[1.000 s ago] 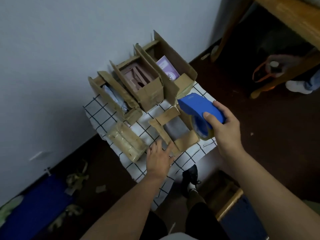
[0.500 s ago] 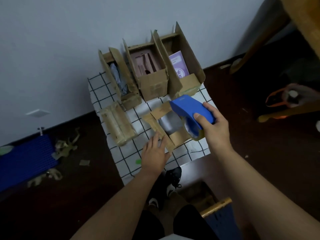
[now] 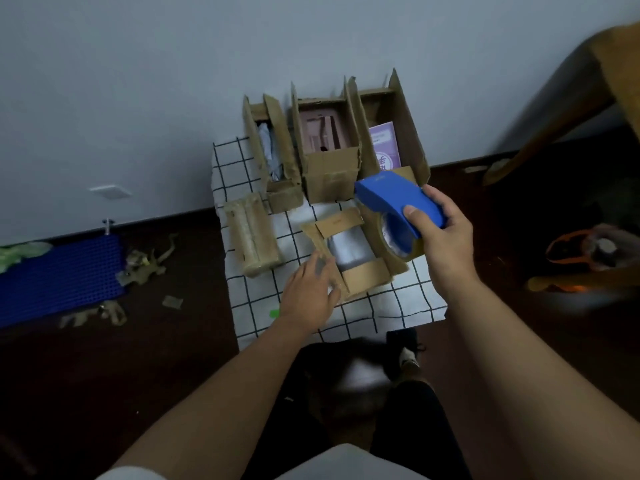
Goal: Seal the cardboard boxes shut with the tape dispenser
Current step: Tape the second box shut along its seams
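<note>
Dim light is falling across a dark floor and a pale grey wall, where a white cloth with a black grid is lying spread beneath five cardboard boxes. Motion blur is smearing the frame's right edge, leaving a wooden furniture leg and an orange-handled object hard to make out. Three open boxes are standing along the wall, their contents only partly showing: a left box holding something pale, a middle box holding a pinkish insert, and a right box holding a purple packet half hidden behind the blue tape dispenser. A sealed box is lying at the left of the cloth. The right hand is gripping the dispenser from above, thumb curled over its side, holding it over the right edge of the near open box. The left hand, fingers extended and blurred, is touching that box's left flap. Torn tape scraps are littering the floor beside a blue mat.
</note>
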Available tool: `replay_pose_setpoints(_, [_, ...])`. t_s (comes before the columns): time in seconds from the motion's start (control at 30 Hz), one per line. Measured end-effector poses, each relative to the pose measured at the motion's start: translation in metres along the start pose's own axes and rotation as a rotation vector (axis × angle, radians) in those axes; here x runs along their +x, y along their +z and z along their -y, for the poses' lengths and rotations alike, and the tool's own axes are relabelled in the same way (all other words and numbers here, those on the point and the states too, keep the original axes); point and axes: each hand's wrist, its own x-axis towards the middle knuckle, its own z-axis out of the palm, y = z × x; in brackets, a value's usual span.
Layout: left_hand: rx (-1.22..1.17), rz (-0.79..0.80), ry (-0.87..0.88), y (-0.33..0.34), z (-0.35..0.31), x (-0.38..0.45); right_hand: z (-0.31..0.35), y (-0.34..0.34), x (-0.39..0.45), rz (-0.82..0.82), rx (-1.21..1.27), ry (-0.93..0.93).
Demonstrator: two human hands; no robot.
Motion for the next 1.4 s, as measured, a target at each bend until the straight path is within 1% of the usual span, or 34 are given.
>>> replay_pose_setpoints(0.1, [-0.013, -0.045, -0.093, 0.006, -0.017, 0.015, -0.007, -0.016, 0.029, 0.075, 0.021, 0.005])
replay_pose_setpoints(0.23, [0.079, -0.105, -0.176, 0.026, -0.035, 0.036, -0.023, -0.034, 0.065, 0.155, 0.055, 0.016])
replay_pose_setpoints(0.37, [0.092, -0.210, -0.165, 0.053, -0.046, 0.041, -0.050, -0.054, 0.091, 0.212, 0.107, 0.059])
replay_pose_setpoints(0.43, [0.059, -0.272, -0.164, 0.056, -0.047, 0.043, -0.066, -0.055, 0.095, 0.223, 0.153, 0.086])
replay_pose_setpoints(0.5, [0.005, -0.369, -0.127, 0.057, -0.045, 0.047, -0.082, -0.049, 0.096, 0.230, 0.208, 0.097])
replay_pose_setpoints(0.63, [-0.147, -0.571, -0.051, 0.051, -0.037, 0.058, -0.101, -0.034, 0.095, 0.246, 0.326, 0.069])
replay_pose_setpoints(0.73, [-0.204, -0.658, -0.044, 0.041, -0.025, 0.070, -0.108, -0.029, 0.099, 0.272, 0.390, 0.007])
replay_pose_setpoints(0.93, [-0.185, -0.649, 0.003, 0.044, 0.002, 0.096, -0.122, -0.022, 0.107, 0.350, 0.432, -0.149])
replay_pose_setpoints(1.03, [-0.238, -0.702, -0.005, 0.051, 0.006, 0.102, -0.128, -0.016, 0.107, 0.376, 0.500, -0.207])
replay_pose_setpoints(1.13, [-0.305, -0.778, 0.034, 0.056, 0.009, 0.102, -0.133, -0.014, 0.104, 0.387, 0.551, -0.275])
replay_pose_setpoints(1.27, [-0.288, -0.895, 0.027, 0.062, 0.010, 0.077, -0.136, -0.021, 0.085, 0.363, 0.595, -0.325])
replay_pose_setpoints(1.33, [-0.310, -0.885, -0.013, 0.070, 0.007, 0.056, -0.133, -0.032, 0.067, 0.334, 0.605, -0.331])
replay_pose_setpoints(1.4, [-0.305, -0.840, -0.058, 0.076, 0.001, 0.036, -0.128, -0.047, 0.047, 0.312, 0.616, -0.336])
